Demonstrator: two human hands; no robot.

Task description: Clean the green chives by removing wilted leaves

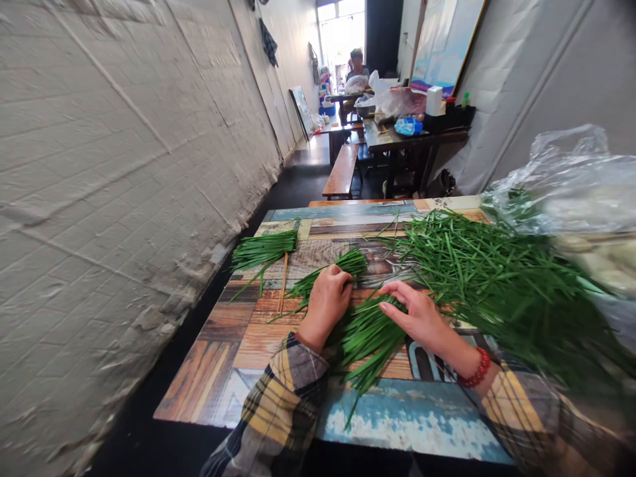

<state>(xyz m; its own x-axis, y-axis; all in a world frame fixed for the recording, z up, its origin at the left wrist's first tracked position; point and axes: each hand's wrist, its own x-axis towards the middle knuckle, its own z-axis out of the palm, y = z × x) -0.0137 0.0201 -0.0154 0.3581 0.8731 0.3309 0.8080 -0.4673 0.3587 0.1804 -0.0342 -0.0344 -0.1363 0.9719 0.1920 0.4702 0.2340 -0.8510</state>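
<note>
In the head view, a shiny surface [243,344] with patches of brown, cream and blue wood pattern sits in a long, narrow room. A white brick-patterned wall [99,165] runs along the left, with a dark strip of floor [183,331] between it and the surface. Farther back are a brown wooden bench [342,171], a dark table [420,138] with bags on it, and a person [356,63] by the bright doorway [342,36]. The left front corner of the surface shows its wood pattern and gives the left arm room. The right side is crowded by a big loose green leaf pile [462,258] and a clear plastic bag [561,182]. A small green leaf bunch [265,247] lies near the left edge, and a second green bunch [352,262] lies just beyond the left hand [326,301]. That hand is curled; I cannot tell if it pinches anything. The right hand [415,313], thumb and fingers apart, is at the top of a long green leaf bundle [372,338], which points toward the near edge.
</note>
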